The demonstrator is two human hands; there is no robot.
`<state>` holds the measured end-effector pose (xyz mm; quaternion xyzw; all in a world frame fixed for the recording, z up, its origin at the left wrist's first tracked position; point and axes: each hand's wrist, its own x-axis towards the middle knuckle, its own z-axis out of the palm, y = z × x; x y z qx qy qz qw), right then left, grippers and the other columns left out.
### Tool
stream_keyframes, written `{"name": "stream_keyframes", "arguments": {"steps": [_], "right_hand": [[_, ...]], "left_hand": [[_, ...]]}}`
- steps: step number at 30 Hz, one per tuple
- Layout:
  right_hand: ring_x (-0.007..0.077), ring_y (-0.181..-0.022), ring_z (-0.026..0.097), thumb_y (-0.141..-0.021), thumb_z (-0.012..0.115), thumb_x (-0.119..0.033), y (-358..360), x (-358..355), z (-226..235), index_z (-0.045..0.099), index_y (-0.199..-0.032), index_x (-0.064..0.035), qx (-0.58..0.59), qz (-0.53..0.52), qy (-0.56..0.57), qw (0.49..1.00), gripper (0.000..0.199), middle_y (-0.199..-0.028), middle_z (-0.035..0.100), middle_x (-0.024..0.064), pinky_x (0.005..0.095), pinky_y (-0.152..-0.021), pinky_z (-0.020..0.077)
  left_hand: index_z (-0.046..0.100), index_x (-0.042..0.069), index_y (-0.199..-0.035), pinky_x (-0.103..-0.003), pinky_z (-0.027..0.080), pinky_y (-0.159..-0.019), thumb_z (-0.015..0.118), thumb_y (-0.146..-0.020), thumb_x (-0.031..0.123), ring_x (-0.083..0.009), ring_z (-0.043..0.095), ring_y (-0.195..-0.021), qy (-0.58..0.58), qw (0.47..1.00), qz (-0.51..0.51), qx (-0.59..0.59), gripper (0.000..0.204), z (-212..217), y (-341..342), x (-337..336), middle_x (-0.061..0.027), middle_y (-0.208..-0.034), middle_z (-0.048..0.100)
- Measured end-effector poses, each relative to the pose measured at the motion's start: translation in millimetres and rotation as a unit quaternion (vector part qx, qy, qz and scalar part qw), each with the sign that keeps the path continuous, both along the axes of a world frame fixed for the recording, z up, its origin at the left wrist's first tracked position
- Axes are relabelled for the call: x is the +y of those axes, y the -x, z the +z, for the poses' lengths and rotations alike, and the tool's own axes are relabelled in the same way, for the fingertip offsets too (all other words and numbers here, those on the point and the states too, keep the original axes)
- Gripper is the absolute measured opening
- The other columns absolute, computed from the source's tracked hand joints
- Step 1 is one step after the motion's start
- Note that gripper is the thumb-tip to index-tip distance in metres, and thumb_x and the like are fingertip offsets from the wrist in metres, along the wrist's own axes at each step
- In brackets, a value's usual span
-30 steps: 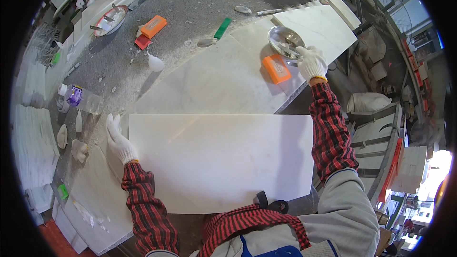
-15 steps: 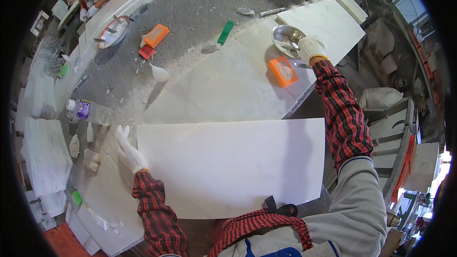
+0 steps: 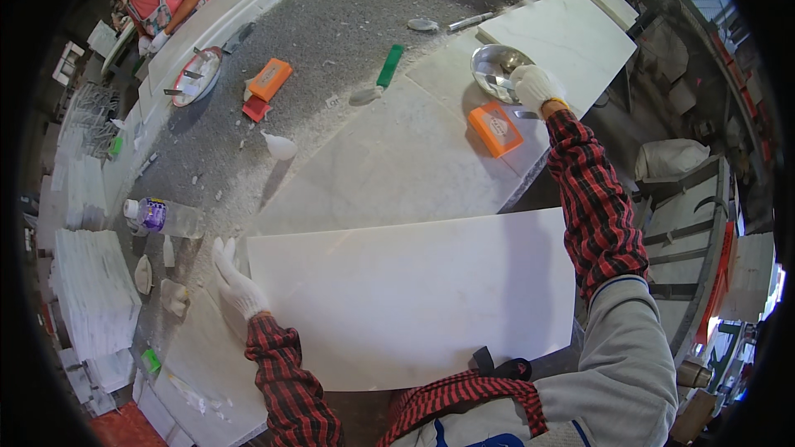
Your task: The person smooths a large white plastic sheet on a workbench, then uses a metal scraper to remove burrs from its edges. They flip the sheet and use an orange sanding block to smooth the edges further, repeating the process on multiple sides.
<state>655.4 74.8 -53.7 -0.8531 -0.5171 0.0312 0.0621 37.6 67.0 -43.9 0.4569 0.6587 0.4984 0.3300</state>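
A long grey speckled worktable [image 3: 331, 41] runs from the near left to the far right, strewn with white chips and dust. On its near half lie large pale stone slabs [image 3: 397, 165], one reaching to the far right corner. The biggest thing in hand is a white rectangular slab [image 3: 414, 298], which lies at the near edge of the table, right in front of the person, overlapping the slabs under it. The gloved left hand [image 3: 236, 281] rests flat against that slab's left edge, fingers stretched out and open, gripping nothing that can be seen. The right arm in a red checked sleeve [image 3: 592, 199] reaches out along the right edge of the table; its gloved right hand [image 3: 537, 87] sits at the rim of a round metal bowl [image 3: 493, 68] on the far right slab, fingers curled around a thin metal tool [image 3: 499, 81] whose end lies in the bowl. Just nearer than the bowl an orange block [image 3: 495, 128] lies on the slab. Further left, on the bare grey top, lie a green stick [image 3: 389, 64], a second orange block [image 3: 269, 80] and a small white cone [image 3: 280, 146]. An oval metal tray [image 3: 196, 76] sits near the far left edge, where another person [image 3: 157, 0] in a pink top works. A clear plastic bottle [image 3: 161, 217] lies on its side at the left edge, and stacks of white tiles [image 3: 91, 298] stand beyond the near left corner.
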Motion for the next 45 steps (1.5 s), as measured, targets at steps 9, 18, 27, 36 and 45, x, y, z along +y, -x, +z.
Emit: {"name": "stream_keyframes", "arguments": {"steps": [9,18,27,36,45], "right_hand": [[0.0188,-0.073,0.064,-0.082,0.061,-0.025,-8,-26,26,0.076,-0.101,-0.0023,0.295,0.040,-0.124,0.947,0.034,-0.081,0.071,0.0088,0.0325,-0.065,0.0495],[0.0021,-0.063,0.047,-0.097,0.059,-0.020,149,-43,53,0.070,-0.117,0.0001,0.521,0.051,-0.112,0.845,0.031,-0.076,0.059,-0.0034,0.0201,-0.054,0.0350],[0.0079,-0.071,0.057,-0.094,0.060,-0.025,331,-8,40,0.073,-0.110,0.0009,0.520,0.177,-0.018,0.835,0.033,-0.078,0.066,0.0015,0.0244,-0.065,0.0447],[0.0111,-0.072,0.059,-0.091,0.060,-0.022,392,9,42,0.073,-0.106,0.0026,0.514,0.230,-0.002,0.826,0.031,-0.074,0.065,0.0034,0.0274,-0.069,0.0476],[0.0187,-0.071,0.063,-0.091,0.060,-0.022,410,10,47,0.074,-0.105,-0.0023,0.445,0.274,-0.030,0.852,0.028,-0.076,0.069,0.0090,0.0316,-0.070,0.0499]], "left_hand": [[0.050,0.001,-0.143,-0.034,0.036,-0.113,0.039,-0.107,0.033,-0.0239,0.052,-0.133,-0.002,1.000,0.008,-0.012,0.050,-11,7,2,-0.0119,-0.141,0.059],[0.056,-0.001,-0.138,-0.034,0.038,-0.111,0.039,-0.108,0.035,-0.0234,0.057,-0.127,-0.047,0.998,0.003,0.046,0.050,-15,13,5,-0.0144,-0.129,0.067],[0.054,-0.001,-0.140,-0.037,0.039,-0.112,0.040,-0.108,0.039,-0.0273,0.060,-0.126,-0.066,0.994,0.017,-0.080,0.053,-8,15,0,-0.0202,-0.128,0.067],[0.054,-0.003,-0.139,-0.038,0.039,-0.113,0.041,-0.108,0.040,-0.0291,0.060,-0.126,-0.085,0.988,0.016,-0.128,0.055,-6,14,-1,-0.0222,-0.129,0.066],[0.054,-0.002,-0.139,-0.038,0.039,-0.112,0.040,-0.108,0.043,-0.0289,0.059,-0.127,-0.074,0.991,0.011,-0.108,0.056,-3,14,-2,-0.0225,-0.130,0.065]]}}
